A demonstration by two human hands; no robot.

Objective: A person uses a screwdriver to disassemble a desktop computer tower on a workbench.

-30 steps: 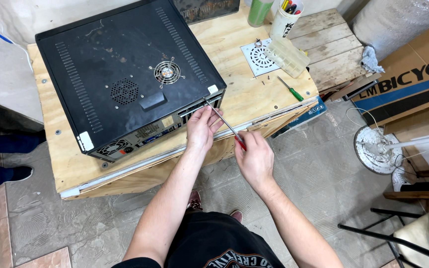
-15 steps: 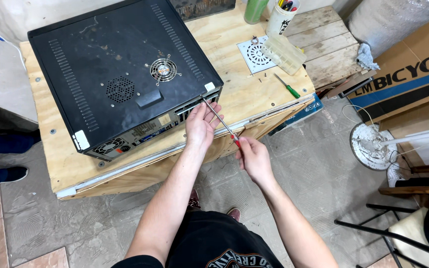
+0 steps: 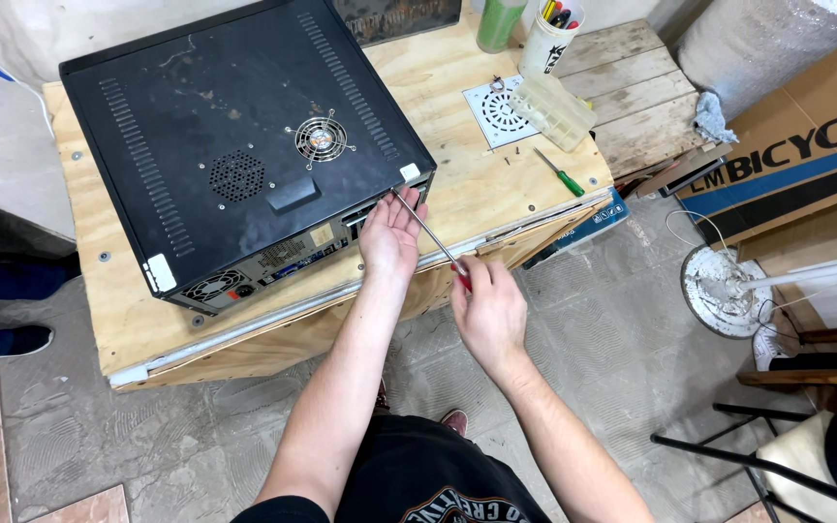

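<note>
Now, my view:
L hand (image 3: 391, 235): flat, released, steadying black computer case (image 3: 234, 145) rear edge.
R hand (image 3: 488, 312): clenched on screwdriver (image 3: 428, 230) handle.
Handling: I judge case heavy, stiff; screwdriver thin, slippery, so grip handle.

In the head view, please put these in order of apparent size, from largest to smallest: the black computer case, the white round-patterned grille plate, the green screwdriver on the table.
1. black computer case, by far the largest.
2. white grille plate.
3. green screwdriver, thin and smallest.
</note>
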